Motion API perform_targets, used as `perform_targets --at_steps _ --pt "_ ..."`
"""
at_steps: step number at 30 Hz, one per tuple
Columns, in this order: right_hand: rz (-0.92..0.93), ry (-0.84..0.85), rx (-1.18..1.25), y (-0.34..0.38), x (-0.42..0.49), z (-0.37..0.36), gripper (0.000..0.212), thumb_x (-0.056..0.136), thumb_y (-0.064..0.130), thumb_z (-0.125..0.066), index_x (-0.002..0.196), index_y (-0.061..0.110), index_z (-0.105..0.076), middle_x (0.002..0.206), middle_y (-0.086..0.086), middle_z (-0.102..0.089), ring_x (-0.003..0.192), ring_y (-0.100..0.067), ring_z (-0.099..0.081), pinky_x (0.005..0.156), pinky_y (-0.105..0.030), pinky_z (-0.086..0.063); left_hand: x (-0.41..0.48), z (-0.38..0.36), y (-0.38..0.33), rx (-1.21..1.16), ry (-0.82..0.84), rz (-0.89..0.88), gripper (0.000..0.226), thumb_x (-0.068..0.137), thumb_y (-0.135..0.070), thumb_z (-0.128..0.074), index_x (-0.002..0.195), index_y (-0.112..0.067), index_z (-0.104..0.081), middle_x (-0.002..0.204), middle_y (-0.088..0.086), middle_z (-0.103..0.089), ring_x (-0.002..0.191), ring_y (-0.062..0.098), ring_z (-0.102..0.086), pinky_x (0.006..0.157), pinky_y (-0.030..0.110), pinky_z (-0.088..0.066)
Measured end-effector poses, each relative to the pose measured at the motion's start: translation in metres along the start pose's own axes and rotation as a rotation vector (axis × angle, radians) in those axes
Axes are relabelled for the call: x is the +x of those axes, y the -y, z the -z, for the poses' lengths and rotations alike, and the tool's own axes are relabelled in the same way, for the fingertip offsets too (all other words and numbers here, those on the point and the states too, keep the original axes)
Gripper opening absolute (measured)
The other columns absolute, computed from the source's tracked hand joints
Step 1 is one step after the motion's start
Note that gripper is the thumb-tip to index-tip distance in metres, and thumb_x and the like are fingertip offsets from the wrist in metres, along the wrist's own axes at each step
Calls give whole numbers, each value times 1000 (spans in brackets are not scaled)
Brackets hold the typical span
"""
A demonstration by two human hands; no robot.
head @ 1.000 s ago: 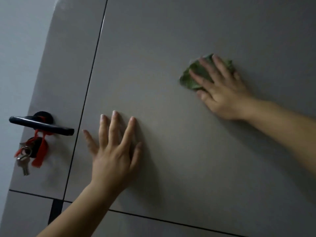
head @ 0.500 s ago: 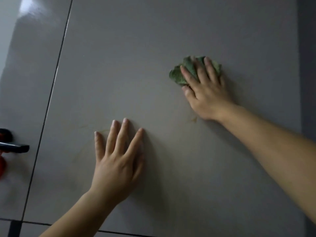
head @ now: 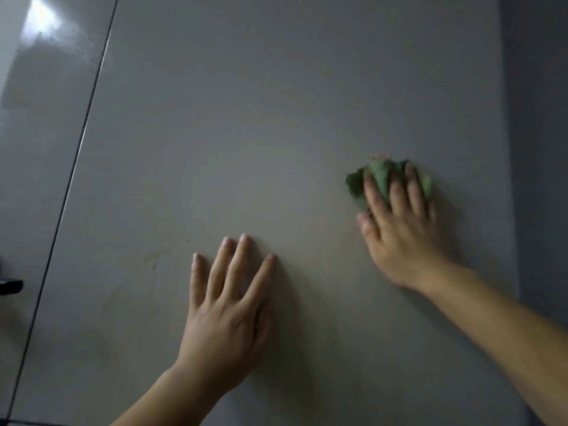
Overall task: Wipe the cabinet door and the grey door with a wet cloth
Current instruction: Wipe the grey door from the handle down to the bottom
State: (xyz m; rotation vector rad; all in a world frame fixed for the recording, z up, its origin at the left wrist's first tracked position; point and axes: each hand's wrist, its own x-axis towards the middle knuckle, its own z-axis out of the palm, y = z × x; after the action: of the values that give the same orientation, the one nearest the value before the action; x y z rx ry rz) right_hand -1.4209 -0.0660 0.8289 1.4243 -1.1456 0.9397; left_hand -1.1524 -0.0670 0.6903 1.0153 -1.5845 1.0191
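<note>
Grey door fills the view, dark handle far left — left hand flat, fingers spread, empty; right hand presses green cloth straight-fingered against the door's right side.

Grey door bare across upper half — left hand blocks lower middle, right hand on cloth blocks right side; handle tip juts far left.

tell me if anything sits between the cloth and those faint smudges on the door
Yes: the left hand lies flat on the grey door, between the green cloth under the right hand and the faint smudges further left. Nothing else shows there.
</note>
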Motion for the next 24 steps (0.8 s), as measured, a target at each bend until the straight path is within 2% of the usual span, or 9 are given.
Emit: perform_targets --at_steps 2,4,6,9,11,13,16,20,24 --pt "193 -12 -36 14 -40 -4 65 99 46 -32 158 18 -32 164 -20 -27 152 -46 -17 121 -61 -18 0 -2 -3 7 14 12 65 93 -43 -45 156 -24 -41 167 17 -24 156 41 -17 119 71 -16" --pt "380 44 -57 15 -68 -4 64 99 47 -36 159 24 -30 168 -11 -20 155 -40 -13 122 -57 -20 0 -2 -4 17 20 17 66 93 -43 -45 156 -24 -40 167 18 -24 156 41 -16 119 71 -15" --pt "448 57 -67 2 -64 0 64 99 47 -37 159 28 -30 169 -6 -18 156 -35 -13 121 -53 -21 0 -1 -4 17 17 18 66 93 -42 -44 156 -23 -41 167 19 -24 155 42 -16 119 72 -15" --pt "212 37 -31 -17 -40 0 63 99 46 -33 159 28 -24 167 -9 -24 154 -36 -17 121 -56 -24 0 -1 -5 7 15 20 64 93 -41 -44 155 -22 -43 166 19 -26 155 43 -18 118 72 -16" --pt "3 49 45 -16 -30 0 64 99 47 -29 160 27 -23 167 -11 -22 154 -37 -14 122 -57 -16 1 0 -6 7 18 22 64 92 -41 -45 154 -23 -44 166 19 -27 155 43 -19 118 72 -16" --pt "-81 59 64 -4 -21 0 67 98 50 -25 160 24 -26 168 -12 -17 154 -40 -10 122 -56 -10 3 1 -5 11 17 20 64 91 -41 -46 153 -24 -46 165 18 -29 154 43 -21 117 72 -18" --pt "-80 73 84 23 27 10 70 97 53 -18 161 23 -23 170 -11 -9 155 -41 -3 123 -53 2 4 1 -3 17 22 16 65 92 -43 -47 154 -25 -44 166 17 -28 154 42 -21 117 72 -19" --pt "-112 131 135 64 132 21 63 105 50 -20 162 27 -6 170 -6 8 155 -37 14 123 -54 11 2 -1 -1 34 42 3 68 93 -48 -48 157 -27 -39 167 16 -26 155 41 -18 117 72 -19" --pt "99 168 92 115 159 21 62 106 48 -22 162 32 -1 170 -2 12 154 -35 18 123 -54 10 2 0 0 52 58 2 70 94 -50 -46 159 -28 -34 168 15 -23 156 40 -15 117 73 -19"
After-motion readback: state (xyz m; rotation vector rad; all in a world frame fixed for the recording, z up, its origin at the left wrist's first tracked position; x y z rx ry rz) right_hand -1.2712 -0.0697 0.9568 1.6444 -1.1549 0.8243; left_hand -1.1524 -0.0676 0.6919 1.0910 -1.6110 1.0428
